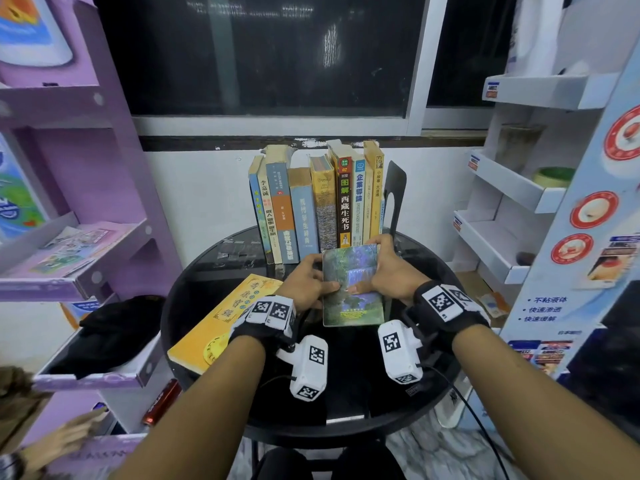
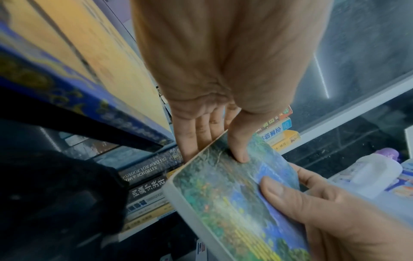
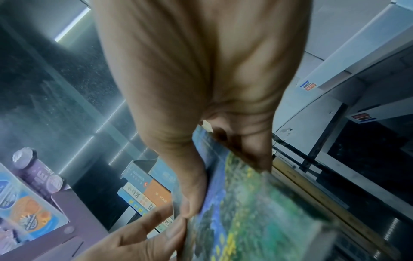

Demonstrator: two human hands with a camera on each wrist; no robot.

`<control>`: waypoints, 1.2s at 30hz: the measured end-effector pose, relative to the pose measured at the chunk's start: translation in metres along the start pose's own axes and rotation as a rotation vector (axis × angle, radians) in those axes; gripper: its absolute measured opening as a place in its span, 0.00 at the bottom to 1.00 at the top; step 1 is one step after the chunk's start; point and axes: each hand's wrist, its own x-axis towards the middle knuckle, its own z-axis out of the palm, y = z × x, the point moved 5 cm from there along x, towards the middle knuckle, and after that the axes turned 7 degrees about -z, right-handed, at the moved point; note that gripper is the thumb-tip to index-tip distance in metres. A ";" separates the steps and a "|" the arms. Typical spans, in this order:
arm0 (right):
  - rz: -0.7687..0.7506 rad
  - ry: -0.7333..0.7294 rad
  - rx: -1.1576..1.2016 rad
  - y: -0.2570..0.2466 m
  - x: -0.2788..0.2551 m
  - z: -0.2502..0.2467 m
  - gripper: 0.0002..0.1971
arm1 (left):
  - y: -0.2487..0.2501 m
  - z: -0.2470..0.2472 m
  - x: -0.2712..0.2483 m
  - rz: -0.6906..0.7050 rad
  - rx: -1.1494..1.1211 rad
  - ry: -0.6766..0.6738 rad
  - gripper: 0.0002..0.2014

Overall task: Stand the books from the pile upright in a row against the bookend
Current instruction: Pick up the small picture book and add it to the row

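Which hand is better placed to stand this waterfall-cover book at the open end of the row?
Probably the left hand: the row's open end lies left, away from the black metal bookend. Both hands hold the waterfall-cover book.

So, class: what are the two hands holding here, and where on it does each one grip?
Both hold the waterfall-cover book. The left hand grips its left edge, the right hand its right edge, each with its thumb on the cover.

upright books [image 1: 313, 202] stand at the worktop's [image 1: 194, 278] back, bookend [image 1: 394, 188] at their right; a flat book [image 1: 221, 320] lies front-left.
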 end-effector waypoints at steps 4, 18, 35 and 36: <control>0.003 0.023 0.078 -0.001 0.000 -0.007 0.35 | 0.008 -0.001 0.005 0.016 0.000 0.008 0.30; 0.016 -0.019 0.275 -0.012 -0.009 -0.045 0.27 | 0.051 0.009 0.018 0.134 0.055 -0.025 0.28; -0.012 0.286 -0.233 0.015 0.009 -0.103 0.25 | 0.142 0.035 0.039 0.804 0.735 0.550 0.23; -0.013 0.299 -0.252 0.015 0.010 -0.104 0.24 | 0.148 0.035 0.042 0.815 0.771 0.566 0.24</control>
